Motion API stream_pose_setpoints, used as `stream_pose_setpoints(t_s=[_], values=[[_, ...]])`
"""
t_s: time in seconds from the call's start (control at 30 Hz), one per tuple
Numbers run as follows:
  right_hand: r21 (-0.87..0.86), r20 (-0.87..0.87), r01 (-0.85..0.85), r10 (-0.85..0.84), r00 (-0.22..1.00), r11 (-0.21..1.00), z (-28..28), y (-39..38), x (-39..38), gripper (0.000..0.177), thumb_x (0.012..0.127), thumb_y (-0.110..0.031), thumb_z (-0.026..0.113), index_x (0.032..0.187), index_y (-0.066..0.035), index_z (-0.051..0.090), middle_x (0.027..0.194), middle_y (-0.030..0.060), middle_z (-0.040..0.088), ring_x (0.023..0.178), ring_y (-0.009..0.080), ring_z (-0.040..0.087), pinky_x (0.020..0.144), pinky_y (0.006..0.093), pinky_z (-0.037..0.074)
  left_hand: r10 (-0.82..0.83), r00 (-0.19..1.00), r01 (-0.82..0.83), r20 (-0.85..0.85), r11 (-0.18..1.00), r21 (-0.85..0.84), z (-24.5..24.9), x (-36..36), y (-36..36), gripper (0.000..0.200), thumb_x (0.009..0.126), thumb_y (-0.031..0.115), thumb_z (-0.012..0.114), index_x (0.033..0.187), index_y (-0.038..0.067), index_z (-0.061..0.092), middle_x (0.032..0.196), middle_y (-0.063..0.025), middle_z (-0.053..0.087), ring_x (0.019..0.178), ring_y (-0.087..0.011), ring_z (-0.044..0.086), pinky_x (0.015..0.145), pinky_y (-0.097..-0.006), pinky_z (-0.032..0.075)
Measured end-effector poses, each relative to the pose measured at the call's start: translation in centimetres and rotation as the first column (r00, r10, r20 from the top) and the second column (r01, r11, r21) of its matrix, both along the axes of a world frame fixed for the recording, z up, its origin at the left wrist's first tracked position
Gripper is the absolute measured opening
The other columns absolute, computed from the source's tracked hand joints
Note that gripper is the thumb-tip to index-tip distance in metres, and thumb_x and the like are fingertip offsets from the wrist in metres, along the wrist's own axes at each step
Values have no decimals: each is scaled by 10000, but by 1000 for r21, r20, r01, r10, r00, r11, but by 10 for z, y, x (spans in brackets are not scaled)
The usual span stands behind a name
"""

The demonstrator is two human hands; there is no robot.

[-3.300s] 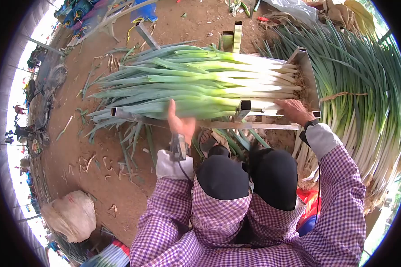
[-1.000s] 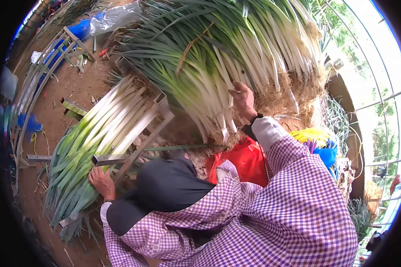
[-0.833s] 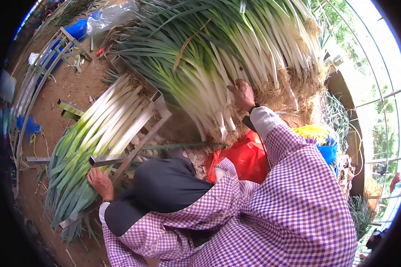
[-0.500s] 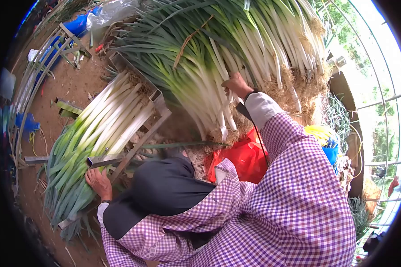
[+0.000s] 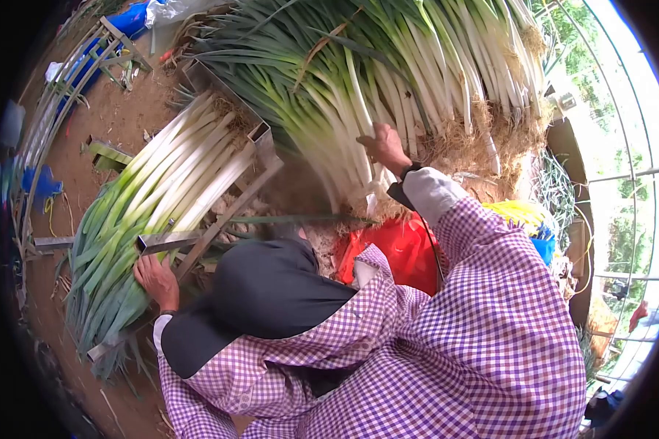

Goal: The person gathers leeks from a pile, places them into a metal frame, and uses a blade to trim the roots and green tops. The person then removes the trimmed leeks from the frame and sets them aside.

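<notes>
My left hand (image 5: 157,281) lies on the green part of a bundle of leeks (image 5: 165,164), just below a metal bar (image 5: 170,241). Its fingers are stretched out over the leaves. The bundle rests in a metal frame (image 5: 231,206), white ends toward the top right. Farther to the right, my right hand (image 5: 389,150) is closed around the white stalk of a leek (image 5: 361,110) at the front of a large leek pile (image 5: 432,66). The fingertips are partly hidden. Dry, tangled roots hang below that pile.
A red plastic bag (image 5: 399,252) lies below the pile, beside my checked sleeve. Yellow strands (image 5: 521,215) and a blue item (image 5: 543,249) stand to the right. Blue plastic (image 5: 42,183) and metal rails (image 5: 55,121) are at the left. Brown soil (image 5: 113,110) shows between.
My right hand has shifted slightly and turned at the leek stalk. My left hand stays on the bundle. The whole view has moved a little.
</notes>
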State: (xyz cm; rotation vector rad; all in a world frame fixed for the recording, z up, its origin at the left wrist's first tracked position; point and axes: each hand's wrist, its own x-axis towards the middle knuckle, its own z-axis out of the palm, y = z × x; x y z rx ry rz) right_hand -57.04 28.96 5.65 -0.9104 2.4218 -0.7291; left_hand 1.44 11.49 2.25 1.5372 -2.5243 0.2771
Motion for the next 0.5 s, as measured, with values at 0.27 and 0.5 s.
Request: stream_pose_setpoints(t_s=[0.27,0.5], values=[[173,-392,1,68,918,985,-39,3,38,234,843,-112,645,1010,22,550,881,281,713,863,486,702,773,562,558,34,999,-35,31,999,27,-1,0,0,370,929,250,684,1203,13,612,1199,-141,618,1241,-331,540,1140,-486,338],[91,-245,164,-137,960,982,-77,2,51,418,820,-288,779,1052,27,633,1035,296,703,1033,473,673,861,539,543,15,1000,-15,9,1000,12,-1,1,1,377,936,266,681,1208,16,609,1244,-154,618,1261,-338,532,1146,-489,334]])
